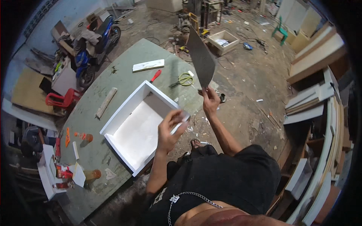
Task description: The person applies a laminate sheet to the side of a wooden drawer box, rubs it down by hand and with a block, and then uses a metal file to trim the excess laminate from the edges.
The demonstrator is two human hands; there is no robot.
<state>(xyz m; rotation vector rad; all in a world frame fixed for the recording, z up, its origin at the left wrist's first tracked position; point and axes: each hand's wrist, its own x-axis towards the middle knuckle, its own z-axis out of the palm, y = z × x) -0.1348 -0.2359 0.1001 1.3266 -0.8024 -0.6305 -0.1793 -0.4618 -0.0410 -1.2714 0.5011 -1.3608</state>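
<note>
My right hand pinches the lower corner of a thin dark grey sheet, possibly sandpaper, and holds it upright beyond the table's right edge. Over the near right side of a white open box, like a drawer, is my left hand. Its fingers are curled around something small and pale, blurred by motion, that I cannot make out. The box rests on a green tabletop, its inside facing up. Past its far corner lie a red-handled tool and scissors with yellow-green handles.
A white strip and a narrow wooden piece lie on the table. Jars, including an amber one, stand near a white holder. Panels are stacked at right. A motorcycle and red chair stand left.
</note>
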